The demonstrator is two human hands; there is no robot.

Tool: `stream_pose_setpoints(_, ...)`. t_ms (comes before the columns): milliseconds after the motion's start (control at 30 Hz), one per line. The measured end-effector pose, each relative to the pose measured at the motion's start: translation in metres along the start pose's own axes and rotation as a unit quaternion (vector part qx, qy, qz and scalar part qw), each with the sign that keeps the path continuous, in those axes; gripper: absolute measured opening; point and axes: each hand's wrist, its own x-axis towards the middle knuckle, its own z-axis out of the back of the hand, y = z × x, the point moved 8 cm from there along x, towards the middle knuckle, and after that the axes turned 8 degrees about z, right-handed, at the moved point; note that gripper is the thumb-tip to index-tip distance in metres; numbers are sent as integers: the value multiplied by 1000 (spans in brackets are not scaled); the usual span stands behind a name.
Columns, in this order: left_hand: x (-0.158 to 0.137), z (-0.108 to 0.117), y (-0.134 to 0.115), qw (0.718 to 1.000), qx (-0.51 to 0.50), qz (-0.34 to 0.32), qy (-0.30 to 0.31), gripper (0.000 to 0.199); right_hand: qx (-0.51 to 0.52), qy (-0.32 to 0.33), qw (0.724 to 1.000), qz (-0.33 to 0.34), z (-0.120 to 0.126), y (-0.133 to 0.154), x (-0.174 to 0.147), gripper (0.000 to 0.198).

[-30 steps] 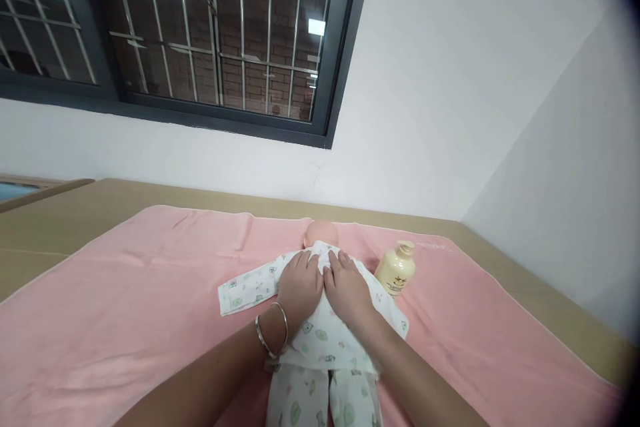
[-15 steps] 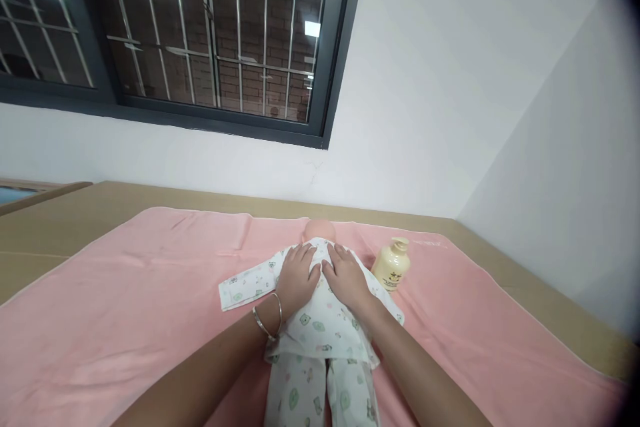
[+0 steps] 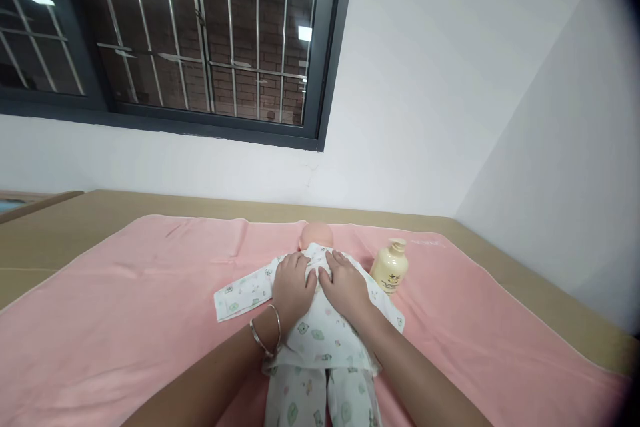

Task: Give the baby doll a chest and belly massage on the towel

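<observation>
A baby doll (image 3: 317,235) with a bald head lies stretched out, its legs toward me. It wears a white printed top (image 3: 327,330) and matching trousers (image 3: 296,397). My left hand (image 3: 294,285) rests flat on the left half of the upper top, its wrist circled by a silver bangle (image 3: 253,333). Opposite it, my right hand (image 3: 347,285) lies flat on the right half. Both hands have their fingers extended and their thumbs close together at the middle. One sleeve (image 3: 243,293) spreads out to the left. Whether the doll faces up or down I cannot tell.
A pale yellow pump bottle (image 3: 390,268) stands just right of the doll. Under everything is a pink blanket (image 3: 150,300) on a tan surface (image 3: 115,210). Behind rise a white wall (image 3: 400,100) and a barred window with a dark frame (image 3: 320,107).
Both hands have slid very slightly down the top toward me, still flat on it. The view has shifted a little. The bottle stands in the same place.
</observation>
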Motion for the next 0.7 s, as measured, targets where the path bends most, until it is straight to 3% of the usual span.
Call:
stream_pose_setpoints(467,5,-11,6,997,-61,-2,41,31,46,-27,998,17,0,-4,3,48)
stream_pose_setpoints(700,4,-13,8,997,-66,4,37,31,82,-6,997,2,2,-7,6,47)
